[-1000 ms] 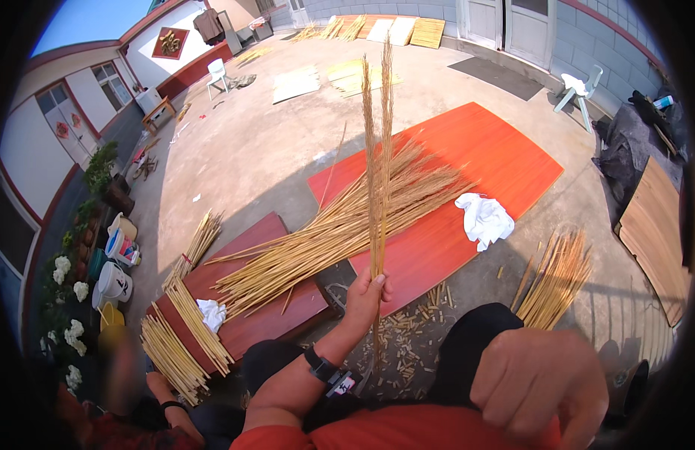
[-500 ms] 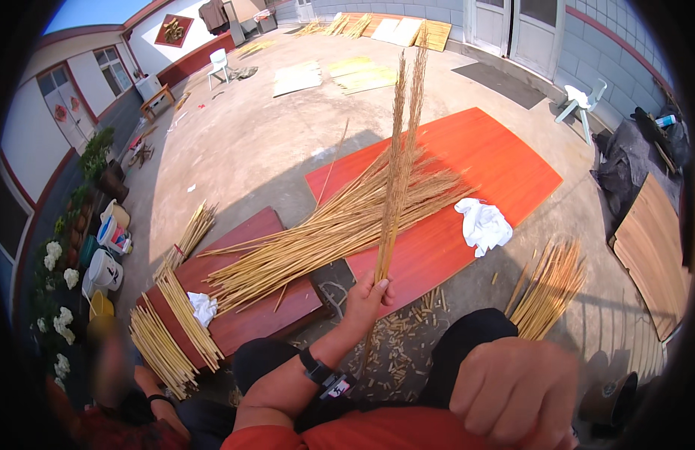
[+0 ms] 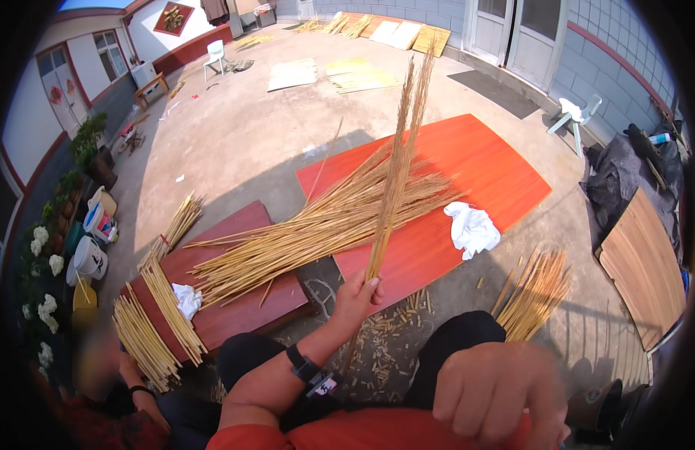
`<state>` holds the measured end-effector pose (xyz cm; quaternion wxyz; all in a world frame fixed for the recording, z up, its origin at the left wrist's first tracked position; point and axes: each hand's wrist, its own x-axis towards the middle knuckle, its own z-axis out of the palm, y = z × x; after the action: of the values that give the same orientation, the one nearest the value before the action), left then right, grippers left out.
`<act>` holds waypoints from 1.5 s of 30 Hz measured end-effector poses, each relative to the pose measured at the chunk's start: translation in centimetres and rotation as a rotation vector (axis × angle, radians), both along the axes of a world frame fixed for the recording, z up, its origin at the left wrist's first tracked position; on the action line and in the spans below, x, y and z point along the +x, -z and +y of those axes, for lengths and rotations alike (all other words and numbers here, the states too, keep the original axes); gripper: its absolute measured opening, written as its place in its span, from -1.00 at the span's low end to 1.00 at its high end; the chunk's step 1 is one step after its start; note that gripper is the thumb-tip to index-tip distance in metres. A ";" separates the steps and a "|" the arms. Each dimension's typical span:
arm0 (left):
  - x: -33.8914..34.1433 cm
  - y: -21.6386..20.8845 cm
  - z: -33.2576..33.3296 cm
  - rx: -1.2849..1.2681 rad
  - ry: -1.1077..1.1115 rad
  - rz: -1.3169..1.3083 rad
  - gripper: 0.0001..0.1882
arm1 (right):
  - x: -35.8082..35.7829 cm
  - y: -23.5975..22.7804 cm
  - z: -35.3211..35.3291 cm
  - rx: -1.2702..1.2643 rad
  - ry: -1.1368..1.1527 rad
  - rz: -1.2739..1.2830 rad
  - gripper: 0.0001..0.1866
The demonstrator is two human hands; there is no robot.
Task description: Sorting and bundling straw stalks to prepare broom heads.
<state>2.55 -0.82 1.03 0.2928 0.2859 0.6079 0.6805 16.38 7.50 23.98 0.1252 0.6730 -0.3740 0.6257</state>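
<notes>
- Pinching a few plumed stalks [image 3: 386, 229] between thumb and curled fingers, the grip of the left hand [image 3: 361, 295] holds them nearly upright above the ground, their feathery heads at the top leaning to the right.
- The right hand [image 3: 497, 390] sits close to the camera with its fingers folded; whether its grip presses on anything I cannot tell.
- Behind the held stalks, a large heap of stalks [image 3: 280, 244] lies across the low dark-red surface [image 3: 246, 321] and the orange-red board [image 3: 505, 154], plumes toward the board.
- Along the left side stand a white bucket [image 3: 91, 259], a white tub with blue and red markings [image 3: 100, 223], and a yellow container [image 3: 84, 295]; what they contain is too small to make out.
- Farther back, a dark pot [image 3: 100, 169] holds a leafy green plant [image 3: 88, 139].
- One white cloth [image 3: 473, 231] rests on the board, and a smaller crumpled cloth [image 3: 187, 301] on the surface.
- Short cut pieces [image 3: 389, 346] litter the ground below the left hand.
</notes>
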 end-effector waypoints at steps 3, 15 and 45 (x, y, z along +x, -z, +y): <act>-0.2 -0.1 -0.1 0.002 0.011 -0.015 -0.84 | 0.5 -0.3 -0.2 -0.090 0.043 -0.064 -0.77; 0.2 0.1 -0.4 0.037 -0.002 -0.066 -0.84 | 0.0 2.6 1.2 0.213 0.031 -0.018 -0.61; 1.3 -0.8 0.3 -0.058 0.374 -0.241 -0.77 | -5.4 14.8 10.1 -0.203 1.429 -1.096 -0.85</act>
<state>3.86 -0.51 1.78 0.4927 0.3017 0.5241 0.6257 11.01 17.61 9.19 0.3470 -0.1262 -0.6527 0.6615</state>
